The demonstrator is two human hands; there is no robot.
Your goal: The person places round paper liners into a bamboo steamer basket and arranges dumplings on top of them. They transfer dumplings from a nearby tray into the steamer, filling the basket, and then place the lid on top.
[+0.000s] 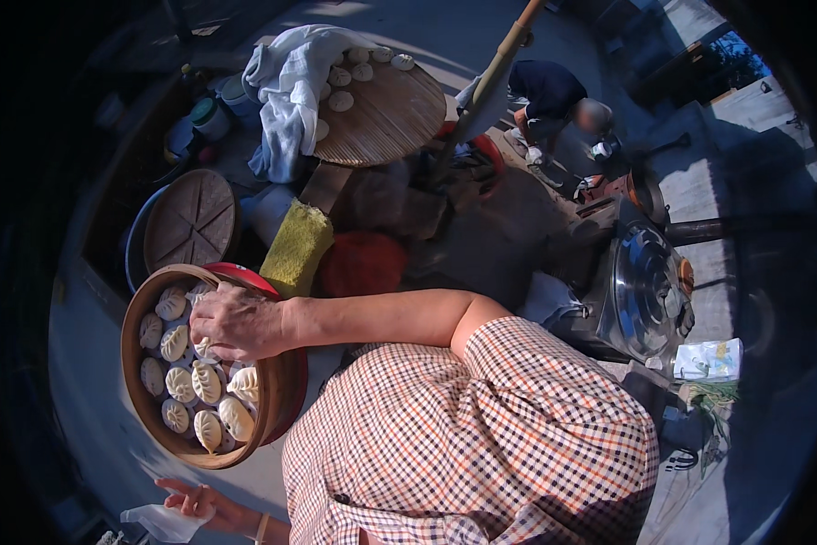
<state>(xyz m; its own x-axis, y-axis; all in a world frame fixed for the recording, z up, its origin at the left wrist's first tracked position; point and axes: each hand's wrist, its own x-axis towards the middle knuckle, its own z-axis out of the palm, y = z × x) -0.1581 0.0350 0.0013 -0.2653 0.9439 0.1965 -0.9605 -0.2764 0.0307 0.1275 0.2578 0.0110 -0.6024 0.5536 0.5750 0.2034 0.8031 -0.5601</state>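
A round bamboo steamer holds several pleated buns, some round and some elongated, on pale liners. My right hand reaches over its rim with fingers curled down among the buns. One bun shows partly at the fingertips, but whether they grip it is hidden. Below the steamer in the picture, my left hand holds a thin, translucent white sheet, some fingers spread. A red rim shows beneath the steamer.
Several more buns lie on a round slatted board, partly under white cloth. A woven lid, yellow sponge-like block and wooden pole stand nearby. A person bends beside a stove with a metal lid.
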